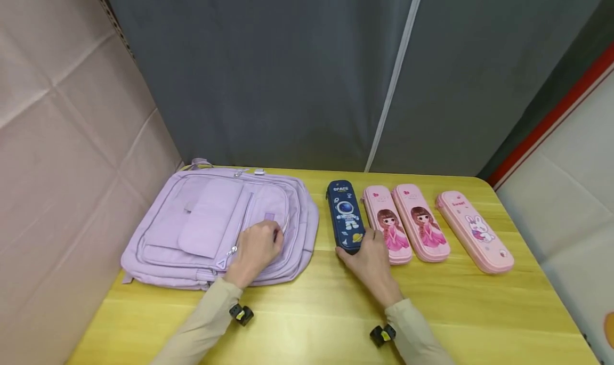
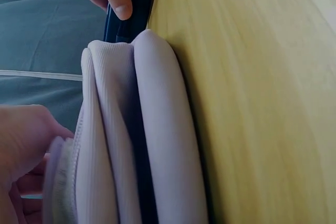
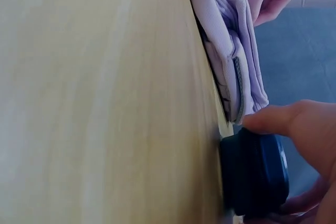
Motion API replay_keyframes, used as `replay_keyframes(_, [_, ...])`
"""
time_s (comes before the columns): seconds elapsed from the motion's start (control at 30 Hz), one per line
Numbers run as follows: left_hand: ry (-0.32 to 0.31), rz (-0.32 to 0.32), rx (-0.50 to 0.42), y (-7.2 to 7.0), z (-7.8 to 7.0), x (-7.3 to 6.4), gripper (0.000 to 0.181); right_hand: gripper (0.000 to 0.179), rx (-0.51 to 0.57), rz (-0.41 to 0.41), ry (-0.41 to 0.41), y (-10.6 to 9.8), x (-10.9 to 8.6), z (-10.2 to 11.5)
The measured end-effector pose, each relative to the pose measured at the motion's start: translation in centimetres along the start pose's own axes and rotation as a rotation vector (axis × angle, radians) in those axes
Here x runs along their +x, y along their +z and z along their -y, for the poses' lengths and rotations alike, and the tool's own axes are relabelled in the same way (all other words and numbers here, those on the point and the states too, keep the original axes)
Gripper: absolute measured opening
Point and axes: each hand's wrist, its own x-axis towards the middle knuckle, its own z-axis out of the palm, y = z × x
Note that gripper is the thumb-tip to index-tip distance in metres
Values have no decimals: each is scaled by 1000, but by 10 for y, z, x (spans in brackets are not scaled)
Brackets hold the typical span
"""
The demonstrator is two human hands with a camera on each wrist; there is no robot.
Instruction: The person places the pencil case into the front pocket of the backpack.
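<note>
A lilac backpack (image 1: pixel 211 216) lies on its back on the table, with its front pockets facing up. My left hand (image 1: pixel 259 246) is over its front pocket, fingers curled, and holds the edge of the zipped opening (image 2: pixel 65 177). To the right of the bag, a navy pencil case (image 1: pixel 344 210) with an astronaut print lies lengthwise. My right hand (image 1: pixel 370 261) grips its near end, thumb on the left side and fingers on the right. In the right wrist view the thumb presses against the dark case (image 3: pixel 257 169); some fingertips are hidden behind it.
Two pink pencil cases with a doll print, one nearer (image 1: pixel 388 226) and one further right (image 1: pixel 422 224), lie beside the navy one. A pink rabbit-print case (image 1: pixel 475 232) lies at far right. A grey curtain (image 1: pixel 288 77) stands behind the yellow wooden table (image 1: pixel 307 322).
</note>
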Motion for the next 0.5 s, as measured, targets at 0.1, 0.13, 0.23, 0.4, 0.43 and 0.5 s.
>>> replay_keyframes(0.1, [11,-52,-33,-1,2,1,9,91,54,-35,13,0,1,-3])
replay_keyframes(0.13, [14,-69,-48,-2,2,2,8,90,74,-50,11,0,2,-4])
replay_keyframes(0.23, [29,-115,-96,-4,5,7,7,88,131,-81,-3,-3,6,-7])
replay_keyframes(0.4, [57,-152,-175,-10,8,10,1,87,183,-88,-12,-5,4,-11])
replay_keyframes(0.43, [63,-161,-190,-12,9,10,2,87,192,-86,-10,-6,3,-11])
replay_keyframes(0.5, [66,-182,-217,-16,10,10,4,86,206,-84,1,-7,1,-12])
